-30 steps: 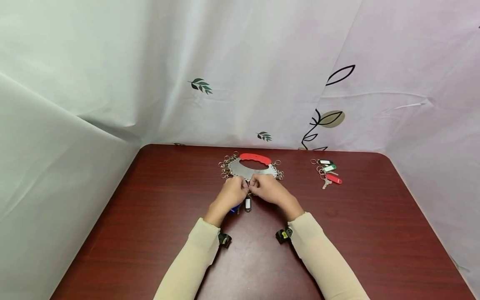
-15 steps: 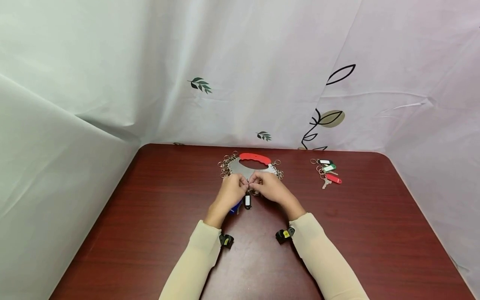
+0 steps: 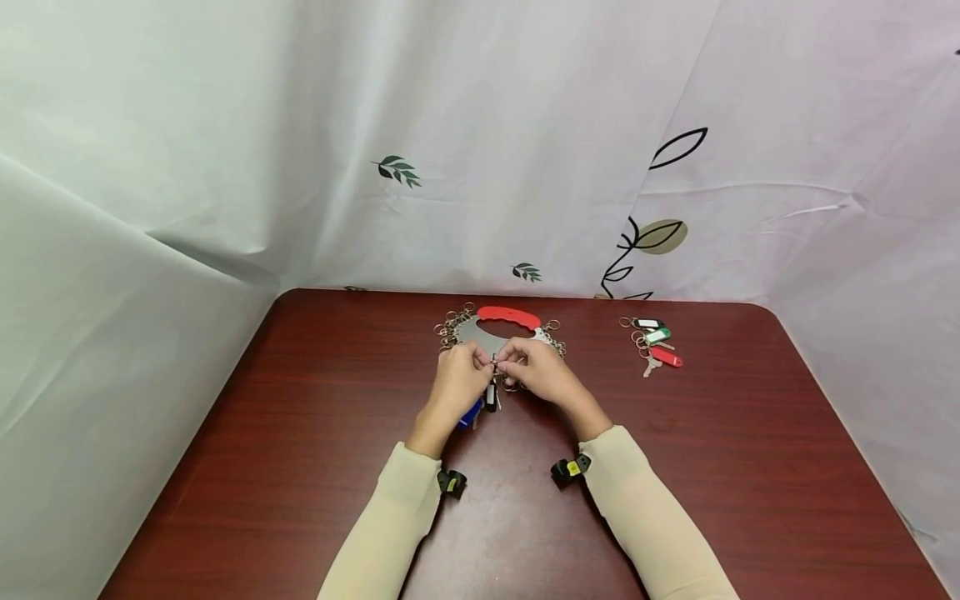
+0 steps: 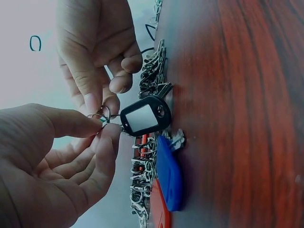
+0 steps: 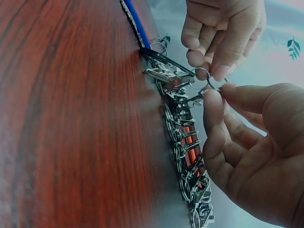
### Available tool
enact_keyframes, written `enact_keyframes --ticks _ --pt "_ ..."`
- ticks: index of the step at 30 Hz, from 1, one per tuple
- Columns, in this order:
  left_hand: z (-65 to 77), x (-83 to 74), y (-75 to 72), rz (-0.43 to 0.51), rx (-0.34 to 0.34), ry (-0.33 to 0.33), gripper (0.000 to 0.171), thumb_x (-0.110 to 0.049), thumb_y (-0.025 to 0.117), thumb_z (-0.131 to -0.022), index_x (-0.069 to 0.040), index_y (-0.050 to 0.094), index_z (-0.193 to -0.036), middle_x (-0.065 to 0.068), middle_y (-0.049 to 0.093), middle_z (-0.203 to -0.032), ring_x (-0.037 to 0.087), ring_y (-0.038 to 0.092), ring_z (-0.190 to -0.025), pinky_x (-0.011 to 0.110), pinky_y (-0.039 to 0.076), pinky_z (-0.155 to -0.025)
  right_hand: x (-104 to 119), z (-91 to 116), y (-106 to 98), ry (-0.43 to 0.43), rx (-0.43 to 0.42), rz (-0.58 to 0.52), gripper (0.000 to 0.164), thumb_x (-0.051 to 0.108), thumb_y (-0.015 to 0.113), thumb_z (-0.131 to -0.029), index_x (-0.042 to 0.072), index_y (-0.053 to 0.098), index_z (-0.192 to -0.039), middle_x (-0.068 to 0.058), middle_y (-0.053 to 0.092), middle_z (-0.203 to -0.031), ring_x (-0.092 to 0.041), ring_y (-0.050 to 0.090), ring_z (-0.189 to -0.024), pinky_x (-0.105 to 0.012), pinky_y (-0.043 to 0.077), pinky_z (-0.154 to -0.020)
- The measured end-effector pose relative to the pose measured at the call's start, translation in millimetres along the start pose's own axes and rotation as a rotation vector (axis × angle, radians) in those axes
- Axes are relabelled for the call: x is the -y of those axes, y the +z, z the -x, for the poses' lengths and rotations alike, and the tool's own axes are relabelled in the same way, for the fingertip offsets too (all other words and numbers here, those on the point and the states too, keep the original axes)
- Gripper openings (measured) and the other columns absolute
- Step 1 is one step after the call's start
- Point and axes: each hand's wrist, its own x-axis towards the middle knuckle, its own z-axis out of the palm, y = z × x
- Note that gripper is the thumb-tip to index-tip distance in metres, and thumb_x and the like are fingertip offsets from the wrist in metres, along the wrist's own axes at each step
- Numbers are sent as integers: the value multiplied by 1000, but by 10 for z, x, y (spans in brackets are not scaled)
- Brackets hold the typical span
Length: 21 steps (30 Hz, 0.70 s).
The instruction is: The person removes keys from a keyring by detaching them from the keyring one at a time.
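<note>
In the head view my left hand (image 3: 457, 382) and right hand (image 3: 542, 372) meet at the near edge of a silver metal plate (image 3: 487, 341) with a red grip (image 3: 509, 315). Thumbs and forefingers of both hands pinch small key rings (image 5: 202, 73), which touch or interlink in the right wrist view. A black key tag (image 4: 145, 116) with a white label hangs from them, a key (image 4: 165, 90) beside it. Blue (image 4: 170, 173) and red (image 4: 159, 204) key tags sit just below in the left wrist view. The fingertips partly hide the rings' joint.
Many rings and clasps (image 3: 452, 327) line the plate's edge. To the right on the dark red table (image 3: 720, 467) lie a black tag (image 3: 648, 324), a green tag (image 3: 657, 336) and a red tag (image 3: 666, 357) with keys. A pale curtain (image 3: 465, 150) stands behind.
The hands stay together over the plate's near edge; their fingers have uncurled from tighter fists into a fingertip pinch. The black tag has risen slightly, and a key now shows beside it.
</note>
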Motion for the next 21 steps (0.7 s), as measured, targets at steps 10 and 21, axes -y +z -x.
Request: enact_keyframes --ticks 10,21 --pt "6 -11 7 -12 -41 19 11 -4 76 -84 -9 69 -78 3 70 -70 19 65 -67 35 55 -66 54 1 16 25 -40 -2 4 5 70 -96 2 70 -99 -14 74 -86 -15 67 -65 -24 53 -59" --pt "21 -26 1 -34 -51 31 11 -3 74 -86 -9 68 -79 4 70 -73 20 65 -69 34 55 -65 60 -7 39 55 -60 -3 5 6 69 -97 2 72 -99 -16 75 -90 -17 69 -67 -24 54 -61"
